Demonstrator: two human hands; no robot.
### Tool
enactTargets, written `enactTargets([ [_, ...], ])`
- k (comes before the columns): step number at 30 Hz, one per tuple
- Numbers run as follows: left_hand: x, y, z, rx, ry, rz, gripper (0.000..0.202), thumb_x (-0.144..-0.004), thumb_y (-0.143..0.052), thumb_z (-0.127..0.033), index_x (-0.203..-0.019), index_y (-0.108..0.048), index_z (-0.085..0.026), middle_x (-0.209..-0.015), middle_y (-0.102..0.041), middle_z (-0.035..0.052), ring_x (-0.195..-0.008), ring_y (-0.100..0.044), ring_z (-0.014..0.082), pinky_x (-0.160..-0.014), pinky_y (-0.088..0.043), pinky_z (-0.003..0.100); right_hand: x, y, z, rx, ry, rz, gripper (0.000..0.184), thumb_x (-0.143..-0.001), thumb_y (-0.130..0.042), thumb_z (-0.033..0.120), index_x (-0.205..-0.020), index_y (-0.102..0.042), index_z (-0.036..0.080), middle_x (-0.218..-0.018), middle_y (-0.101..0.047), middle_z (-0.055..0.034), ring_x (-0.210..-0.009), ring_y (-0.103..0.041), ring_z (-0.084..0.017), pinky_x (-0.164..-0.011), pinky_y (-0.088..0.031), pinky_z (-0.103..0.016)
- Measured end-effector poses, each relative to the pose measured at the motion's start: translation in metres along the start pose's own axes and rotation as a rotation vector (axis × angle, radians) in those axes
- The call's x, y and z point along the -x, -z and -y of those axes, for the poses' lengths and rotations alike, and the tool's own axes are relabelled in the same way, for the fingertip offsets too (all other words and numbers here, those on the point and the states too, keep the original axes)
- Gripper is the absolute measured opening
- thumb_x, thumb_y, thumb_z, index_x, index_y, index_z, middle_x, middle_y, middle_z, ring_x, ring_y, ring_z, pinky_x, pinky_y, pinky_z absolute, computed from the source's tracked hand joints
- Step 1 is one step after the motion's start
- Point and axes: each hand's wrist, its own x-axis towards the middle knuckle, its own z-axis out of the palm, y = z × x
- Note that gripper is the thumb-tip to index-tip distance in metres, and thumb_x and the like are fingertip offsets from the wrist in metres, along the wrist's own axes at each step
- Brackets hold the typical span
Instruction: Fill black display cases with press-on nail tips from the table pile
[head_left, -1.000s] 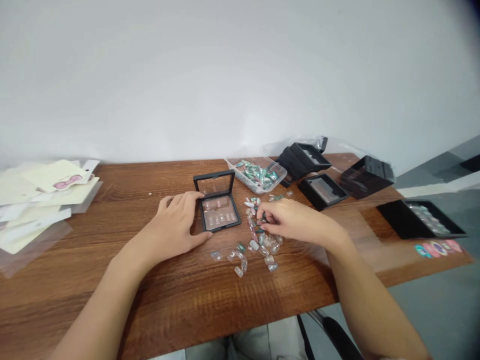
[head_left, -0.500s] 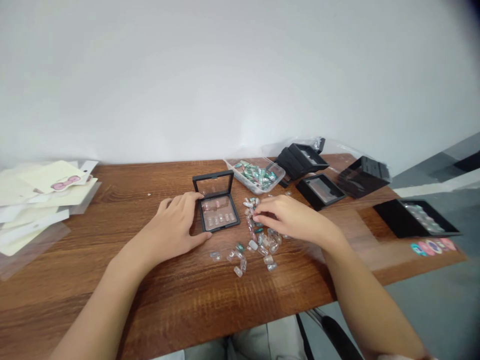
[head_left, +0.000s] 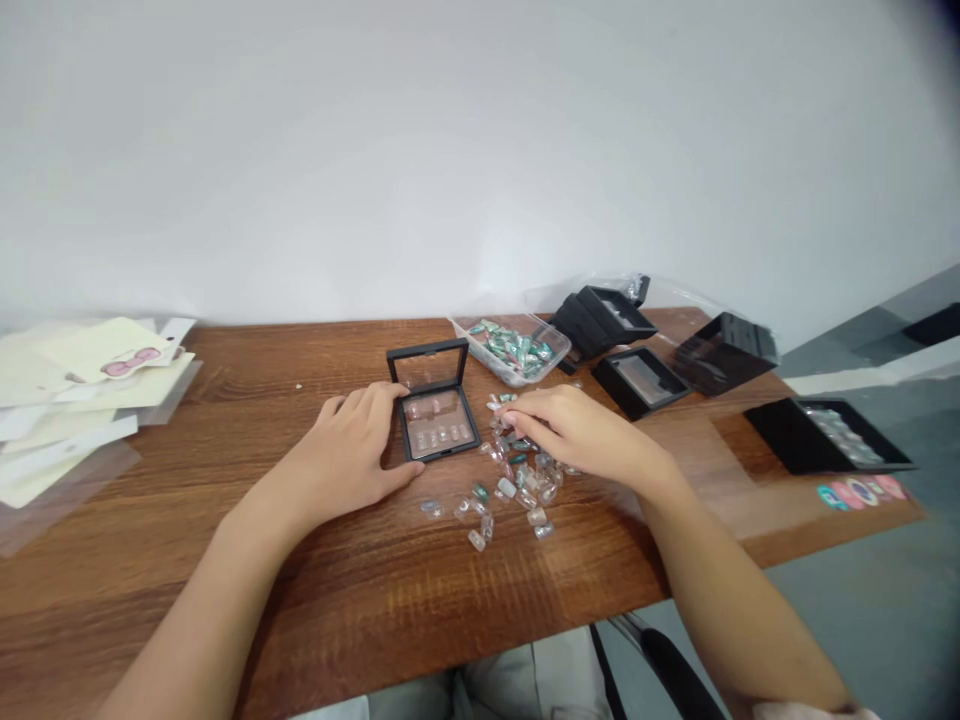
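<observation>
An open black-framed display box (head_left: 437,425) lies on the wooden table (head_left: 450,590), its clear lid standing up at the back and several pale press-on nails set in its lower half. My left hand (head_left: 341,450) grips the box's left side, with the thumb at its lower corner. To the right, a loose scatter of press-on nails (head_left: 521,490) spreads across the wood. My right hand (head_left: 566,430) is bent over this scatter, fingertips closed together among the nails at its upper end. The hand hides part of the scatter, and I cannot tell whether its fingers hold a nail.
A clear plastic tub of green-patterned nails (head_left: 511,350) stands behind the scatter. Black display boxes (head_left: 640,382) lie at the back right, one holding nails (head_left: 829,437). A row of coloured nails (head_left: 862,492) lies near the right edge. Cream card packets in clear sleeves (head_left: 82,385) are stacked at left.
My right hand has slid left and slightly up, its fingertips moving along the nail scatter. My left hand stays on the box. The view has shifted slightly.
</observation>
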Motion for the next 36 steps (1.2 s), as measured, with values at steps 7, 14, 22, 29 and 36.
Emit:
enactTargets([
  [7,0.000,0.001,0.000,0.013,-0.003,-0.003,0.066,-0.085,-0.058,-0.056,-0.133,-0.035,-0.017,-0.138,-0.052,0.0159,-0.126,-0.051,0.0331,-0.102,-0.037,0.049,0.001,-0.001,0.003,-0.209,-0.061,-0.088,0.028,-0.100,-0.046,0.027,-0.121,-0.064,0.020,-0.088,-0.076,-0.0020,-0.082,-0.071,-0.015,-0.078,-0.050,-0.026],
  [14,0.000,0.002,0.000,0.010,-0.003,-0.004,0.065,-0.085,-0.057,-0.057,-0.132,-0.036,-0.018,-0.137,-0.052,0.0166,-0.125,-0.052,0.0348,-0.101,-0.038,0.048,0.002,-0.002,0.003,-0.321,-0.095,-0.157,0.007,-0.098,-0.051,0.026,-0.100,-0.056,0.021,-0.095,-0.076,-0.0047,-0.088,-0.072,-0.019,-0.078,-0.052,-0.029],
  [22,0.000,0.004,-0.001,0.032,0.012,0.006,0.066,-0.085,-0.058,-0.057,-0.133,-0.036,-0.016,-0.137,-0.053,0.0159,-0.125,-0.052,0.0339,-0.101,-0.038,0.048,0.000,-0.004,0.007,-0.100,0.075,-0.098,0.009,-0.093,-0.060,0.019,-0.089,-0.068,0.021,-0.102,-0.067,-0.0049,-0.094,-0.065,-0.018,-0.086,-0.047,-0.031],
  [29,-0.001,0.002,0.001,0.013,0.025,-0.010,0.068,-0.085,-0.059,-0.058,-0.132,-0.034,-0.016,-0.136,-0.053,0.0170,-0.125,-0.052,0.0337,-0.104,-0.034,0.049,-0.004,-0.018,0.008,-0.025,0.137,-0.004,0.008,-0.094,-0.059,0.017,-0.092,-0.066,0.019,-0.089,-0.071,-0.0023,-0.084,-0.065,-0.016,-0.077,-0.045,-0.027],
  [36,-0.001,0.001,0.004,0.020,0.025,-0.021,0.068,-0.085,-0.058,-0.057,-0.133,-0.035,-0.016,-0.138,-0.052,0.0169,-0.126,-0.051,0.0342,-0.104,-0.034,0.050,-0.007,-0.035,0.017,0.129,0.283,0.053,0.014,-0.097,-0.055,0.021,-0.093,-0.069,0.019,-0.091,-0.069,-0.0050,-0.084,-0.062,-0.018,-0.078,-0.043,-0.031],
])
